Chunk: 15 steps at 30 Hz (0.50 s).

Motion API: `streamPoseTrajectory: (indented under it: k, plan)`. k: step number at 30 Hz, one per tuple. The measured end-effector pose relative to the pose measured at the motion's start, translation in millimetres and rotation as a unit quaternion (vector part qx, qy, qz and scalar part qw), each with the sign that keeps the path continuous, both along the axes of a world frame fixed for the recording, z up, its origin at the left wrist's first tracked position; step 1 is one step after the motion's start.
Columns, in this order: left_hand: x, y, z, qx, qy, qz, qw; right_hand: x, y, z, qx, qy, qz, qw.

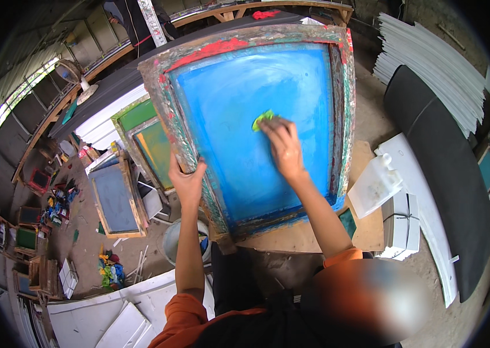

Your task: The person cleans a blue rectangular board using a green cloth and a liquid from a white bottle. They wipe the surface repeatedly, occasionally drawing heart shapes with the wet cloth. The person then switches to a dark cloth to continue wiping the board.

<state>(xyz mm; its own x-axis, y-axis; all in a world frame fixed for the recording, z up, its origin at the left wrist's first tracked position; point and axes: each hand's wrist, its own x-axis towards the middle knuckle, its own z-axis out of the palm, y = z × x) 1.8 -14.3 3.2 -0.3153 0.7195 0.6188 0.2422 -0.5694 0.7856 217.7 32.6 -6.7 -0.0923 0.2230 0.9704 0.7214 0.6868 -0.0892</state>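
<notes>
Currently, the step appears to be wiping: the right hand (284, 149) pinches a green rag (260, 120) on the blue panel (239, 156) above the tan board (368, 223), the left hand (188, 181) clasps the frame (345, 116), and further strokes would call for steady support.

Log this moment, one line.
left hand: grips frame, left side; right hand: holds green wad against blue screen; white jug: right of frame
</notes>
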Motion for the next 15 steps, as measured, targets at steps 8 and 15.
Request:
streamPoseTrajectory:
  k: [8, 15]
  plan:
    - [0, 1, -3, 0.016, 0.0, -0.01, 1.0, -7, -12, -29, -0.027, -0.001, 0.012, 1.0]
    - [-3, 0, -5, 0.012, 0.025, 0.004, 1.0, -15, 0, 0, 0.024, 0.008, -0.005, 1.0]
